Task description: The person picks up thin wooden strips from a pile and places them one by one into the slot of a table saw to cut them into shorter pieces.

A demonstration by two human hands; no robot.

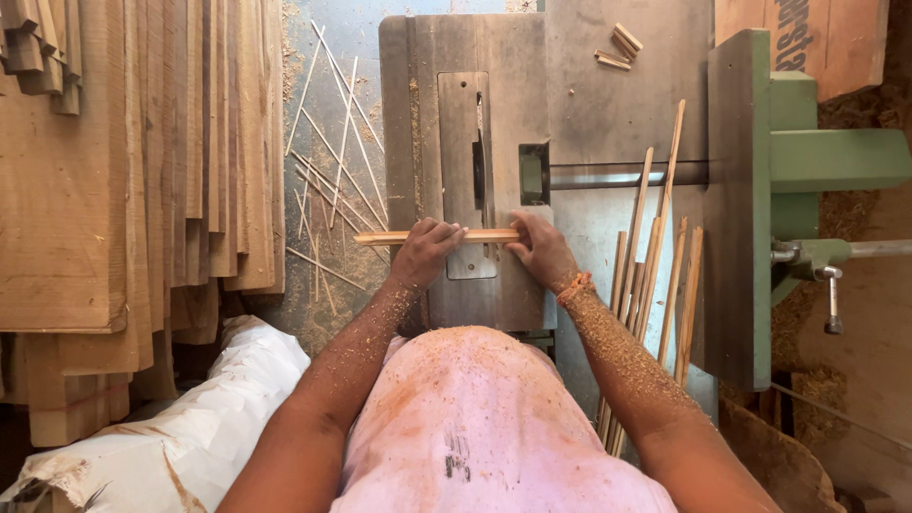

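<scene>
A thin wooden strip (480, 236) lies crosswise on the metal table of a table saw (513, 66), just in front of the blade slot (479, 166). My left hand (425, 251) presses down on the strip's left part, with its left end sticking out past the table edge. My right hand (543, 249) holds the strip's right end. Both forearms are dusted with sawdust, and an orange thread band sits on my right wrist.
Several long thin sticks (655, 256) lean on the table to the right, beside a green fence block (746, 190). Thin offcut slivers (332, 161) litter the floor on the left. Stacked wooden boards (133, 161) fill the left side, above a white sack (209, 418).
</scene>
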